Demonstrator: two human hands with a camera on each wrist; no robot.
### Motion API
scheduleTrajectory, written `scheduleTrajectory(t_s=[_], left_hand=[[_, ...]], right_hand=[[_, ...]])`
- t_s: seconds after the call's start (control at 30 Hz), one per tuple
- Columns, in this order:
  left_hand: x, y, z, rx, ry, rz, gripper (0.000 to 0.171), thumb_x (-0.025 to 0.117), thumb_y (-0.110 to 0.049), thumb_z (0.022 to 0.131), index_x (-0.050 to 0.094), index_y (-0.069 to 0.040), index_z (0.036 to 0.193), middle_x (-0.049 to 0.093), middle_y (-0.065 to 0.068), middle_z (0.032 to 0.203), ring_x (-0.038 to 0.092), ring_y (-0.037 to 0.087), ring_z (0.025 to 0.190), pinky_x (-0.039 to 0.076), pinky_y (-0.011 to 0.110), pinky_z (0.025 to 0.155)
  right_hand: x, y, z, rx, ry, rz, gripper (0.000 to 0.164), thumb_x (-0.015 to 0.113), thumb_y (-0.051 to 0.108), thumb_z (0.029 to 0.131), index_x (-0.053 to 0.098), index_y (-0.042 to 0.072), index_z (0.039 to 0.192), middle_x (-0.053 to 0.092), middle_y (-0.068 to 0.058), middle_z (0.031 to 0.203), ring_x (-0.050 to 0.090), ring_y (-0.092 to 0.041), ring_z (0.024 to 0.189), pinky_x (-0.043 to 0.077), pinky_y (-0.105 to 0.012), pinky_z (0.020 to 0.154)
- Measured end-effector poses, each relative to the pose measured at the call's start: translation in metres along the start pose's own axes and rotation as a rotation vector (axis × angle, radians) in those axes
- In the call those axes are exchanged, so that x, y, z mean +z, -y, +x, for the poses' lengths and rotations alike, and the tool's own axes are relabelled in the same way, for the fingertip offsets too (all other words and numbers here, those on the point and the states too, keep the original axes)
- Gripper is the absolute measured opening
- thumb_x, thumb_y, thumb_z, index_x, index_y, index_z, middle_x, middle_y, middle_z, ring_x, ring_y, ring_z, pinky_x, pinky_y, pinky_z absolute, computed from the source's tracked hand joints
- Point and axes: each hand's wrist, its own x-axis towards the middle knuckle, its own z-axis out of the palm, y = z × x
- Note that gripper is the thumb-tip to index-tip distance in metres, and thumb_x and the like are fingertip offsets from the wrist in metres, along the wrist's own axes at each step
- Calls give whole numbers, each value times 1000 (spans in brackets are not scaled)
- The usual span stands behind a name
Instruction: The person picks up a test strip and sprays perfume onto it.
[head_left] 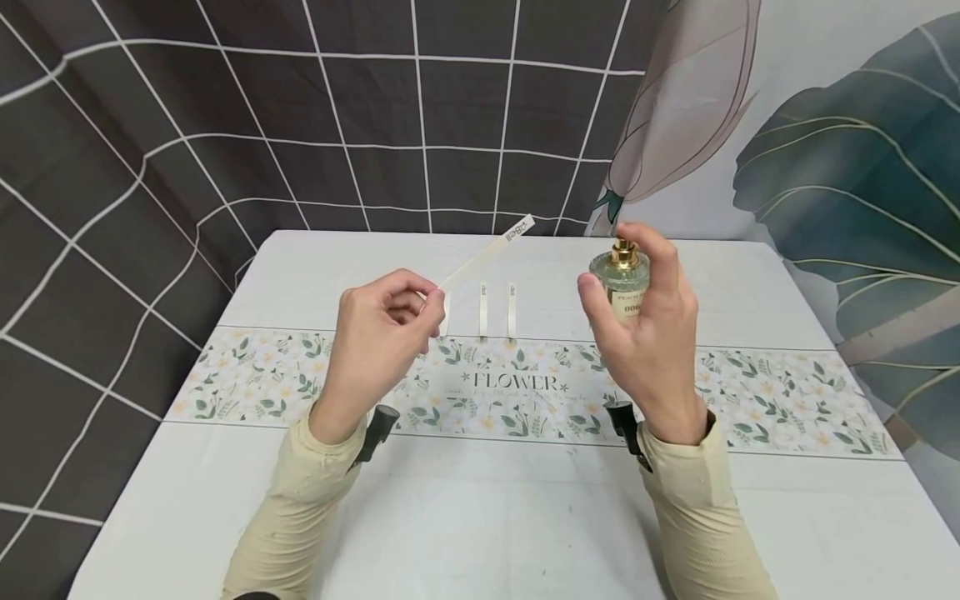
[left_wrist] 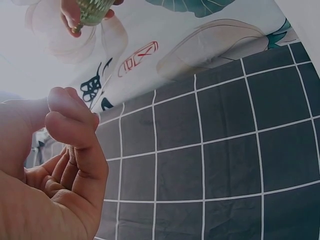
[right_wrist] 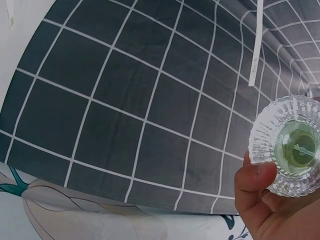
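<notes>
My left hand [head_left: 367,337] pinches one end of a white perfume test strip [head_left: 489,253] between thumb and finger. The strip slants up and to the right, its printed end pointing towards the bottle but apart from it. In my right hand [head_left: 660,358] is a ribbed glass perfume bottle [head_left: 630,302] with pale green liquid and a gold neck. The index finger rests on the sprayer top. The right wrist view shows the bottle's ribbed base [right_wrist: 270,117] beside the thumb, with the strip [right_wrist: 257,47] above. The left wrist view shows the left fingers closely.
Several white test strips lie on the table behind the floral runner [head_left: 517,408]; two, a left one [head_left: 483,310] and a right one [head_left: 512,311], show well, another is partly behind the left hand. A dark grid cloth [head_left: 375,108] hangs behind the white table [head_left: 480,517].
</notes>
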Motion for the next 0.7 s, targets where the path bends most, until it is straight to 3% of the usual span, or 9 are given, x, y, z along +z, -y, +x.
scheduleTrajectory(t_s=[0.3,0.7], left_hand=[[0,-1,-1,0,6,-21,9,66,-3,92,73,-7,87,67,1,62,57,25,46,34,23,41],[0,-1,-1,10,3,-19,10,65,-3,92,73,-7,86,66,1,61,57,28,46,34,23,41]], right_hand=[[1,1,1,26,-32,-2,46,65,16,94,52,13,138,62,-19,98,53,-18,83,39,-29,75],[0,-1,1,27,-35,2,43,63,17,96,52,12,137,60,-17,88,50,-15,78,37,-25,69]])
